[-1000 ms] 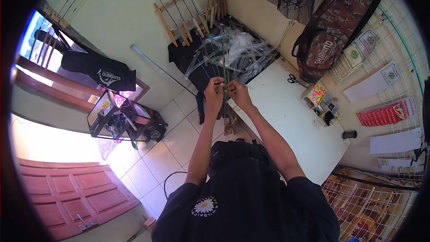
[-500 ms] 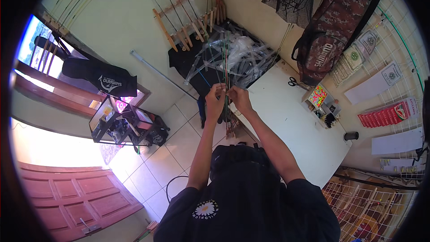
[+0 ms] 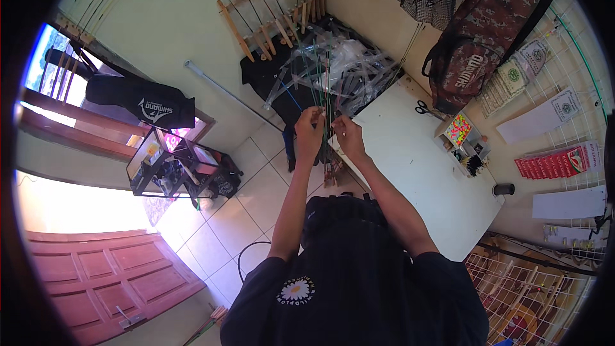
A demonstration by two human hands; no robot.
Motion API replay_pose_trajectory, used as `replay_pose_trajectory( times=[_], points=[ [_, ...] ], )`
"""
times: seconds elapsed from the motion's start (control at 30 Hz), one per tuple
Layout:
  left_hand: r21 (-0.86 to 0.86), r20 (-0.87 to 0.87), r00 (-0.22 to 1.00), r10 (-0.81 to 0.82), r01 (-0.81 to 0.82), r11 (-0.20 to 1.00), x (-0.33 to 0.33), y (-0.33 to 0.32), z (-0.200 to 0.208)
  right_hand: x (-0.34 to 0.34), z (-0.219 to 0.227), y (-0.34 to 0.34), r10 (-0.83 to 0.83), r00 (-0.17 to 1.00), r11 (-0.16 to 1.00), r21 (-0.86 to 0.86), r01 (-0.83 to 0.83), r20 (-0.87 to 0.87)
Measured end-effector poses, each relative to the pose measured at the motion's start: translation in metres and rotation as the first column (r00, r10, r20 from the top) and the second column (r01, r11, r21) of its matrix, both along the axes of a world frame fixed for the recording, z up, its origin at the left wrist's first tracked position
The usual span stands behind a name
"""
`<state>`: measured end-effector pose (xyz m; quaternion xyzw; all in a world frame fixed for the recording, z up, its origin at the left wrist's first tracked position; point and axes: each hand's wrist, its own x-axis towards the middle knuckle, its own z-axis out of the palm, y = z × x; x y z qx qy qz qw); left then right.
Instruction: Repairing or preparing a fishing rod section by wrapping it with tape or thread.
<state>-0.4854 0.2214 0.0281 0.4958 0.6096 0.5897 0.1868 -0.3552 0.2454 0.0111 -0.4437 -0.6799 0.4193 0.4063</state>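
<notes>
Both of my arms reach forward over a bundle of thin fishing rods point(image 3: 328, 77), which stands upright with its pale handle ends point(image 3: 332, 174) low between my forearms. My left hand point(image 3: 309, 131) is at the bundle's left side, with its thumb and fingers pinched together. At the right side of the bundle is my right hand point(image 3: 350, 138), fingers also drawn into a pinch. A small gap separates the two hands. Whatever lies between the fingertips is too small to make out. Clear plastic wrapping point(image 3: 352, 70) lies behind the rods on a black cloth point(image 3: 262, 77).
A white table point(image 3: 410, 160) stands to the right, with scissors point(image 3: 423, 107) and a box of bright beads point(image 3: 459, 129). Camouflage rod bag point(image 3: 471, 45) leans at its far side. A grey pole point(image 3: 230, 93) slants at left, near a black shelf cart point(image 3: 182, 166).
My hands have drawn slightly apart, the right one moving away from the rods to the right. The whole view has shifted a little.
</notes>
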Motion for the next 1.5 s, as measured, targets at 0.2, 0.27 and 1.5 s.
replay_pose_trajectory(
  times=[0.2, 0.27, 1.5],
  points=[
    [-0.072, -0.024, 1.0, -0.011, 0.009, 0.997, 0.003, 0.0, -0.002, 0.012, -0.006, -0.024, 0.05, 0.998, 0.997, 0.06, -0.048, -0.03],
    [-0.067, -0.014, 1.0, -0.007, 0.006, 0.998, 0.002, -0.002, -0.006, 0.019, -0.007, -0.035, 0.053, 0.998, 0.997, 0.045, -0.055, 0.041],
    [-0.342, 0.479, 0.416, -0.773, 0.899, 0.272, 0.141, -0.206, -0.035, 0.316, 0.271, -0.191, -0.482, 0.582, 0.661, 0.165, 0.732, -0.655]
  ],
)
